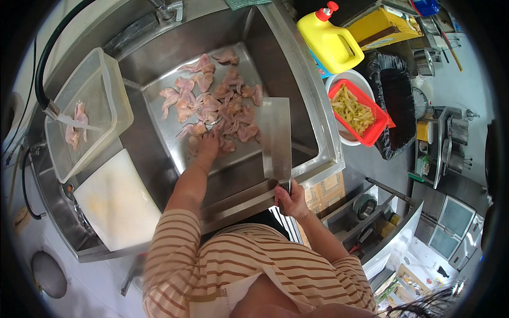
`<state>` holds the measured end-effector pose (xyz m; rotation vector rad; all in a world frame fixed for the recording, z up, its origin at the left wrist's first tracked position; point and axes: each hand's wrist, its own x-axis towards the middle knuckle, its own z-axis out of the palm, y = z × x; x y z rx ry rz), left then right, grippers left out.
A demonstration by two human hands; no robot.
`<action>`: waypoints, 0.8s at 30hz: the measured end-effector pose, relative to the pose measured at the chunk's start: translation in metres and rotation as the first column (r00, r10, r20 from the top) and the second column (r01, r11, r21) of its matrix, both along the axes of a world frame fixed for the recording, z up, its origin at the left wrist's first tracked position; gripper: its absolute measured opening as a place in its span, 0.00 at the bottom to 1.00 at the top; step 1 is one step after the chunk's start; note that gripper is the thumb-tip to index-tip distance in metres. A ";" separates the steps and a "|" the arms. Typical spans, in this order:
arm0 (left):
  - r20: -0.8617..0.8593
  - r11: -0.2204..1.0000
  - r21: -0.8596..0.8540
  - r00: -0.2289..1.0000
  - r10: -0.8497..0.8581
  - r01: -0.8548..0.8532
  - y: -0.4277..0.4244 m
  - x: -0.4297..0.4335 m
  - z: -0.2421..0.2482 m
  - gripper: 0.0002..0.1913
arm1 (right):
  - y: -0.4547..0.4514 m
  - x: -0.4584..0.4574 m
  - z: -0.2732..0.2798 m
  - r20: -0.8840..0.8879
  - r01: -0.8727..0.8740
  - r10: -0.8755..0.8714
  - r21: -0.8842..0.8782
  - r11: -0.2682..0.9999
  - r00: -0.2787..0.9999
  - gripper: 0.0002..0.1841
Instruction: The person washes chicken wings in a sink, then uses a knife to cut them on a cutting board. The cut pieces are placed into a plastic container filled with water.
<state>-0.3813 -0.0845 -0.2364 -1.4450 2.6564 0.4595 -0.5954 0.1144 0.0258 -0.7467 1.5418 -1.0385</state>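
Note:
Raw chicken wings (208,107) lie in a loose pile on the bottom of a deep stainless steel sink (159,115). My left hand (208,146) reaches down to the near edge of the pile and touches the wings; its fingertips are partly hidden, so its hold cannot be told. By the sink's near right rim, my right hand (291,198) is closed around the handle of a wide-bladed cleaver (276,137), its blade pointing away from me over the sink. A translucent plastic tub (93,119) on the left holds a few wings, with water running in from a black hose (41,71).
A white cutting board (119,202) lies left of my left arm. Right of the sink are a yellow jug with a red cap (332,41), a red basket (381,119) of cut pale-green pieces over a white bucket (350,77), and a black-lined bin (397,99). A faucet (169,12) stands behind the sink.

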 end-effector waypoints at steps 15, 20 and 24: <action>-0.494 0.715 -0.175 0.688 0.531 -0.677 0.038 0.187 0.352 0.14 | -0.035 0.050 0.029 -0.138 -0.416 0.421 0.070 0.907 0.896 0.11; -0.587 0.421 0.040 0.320 0.744 -0.906 0.106 0.259 0.336 0.24 | -0.074 0.164 0.070 -0.445 -0.856 0.802 0.133 0.499 0.398 0.20; -0.772 0.500 0.546 -0.172 0.612 -0.672 0.143 0.259 0.259 0.28 | -0.076 0.220 0.056 -0.596 -0.915 0.767 0.127 0.384 0.239 0.21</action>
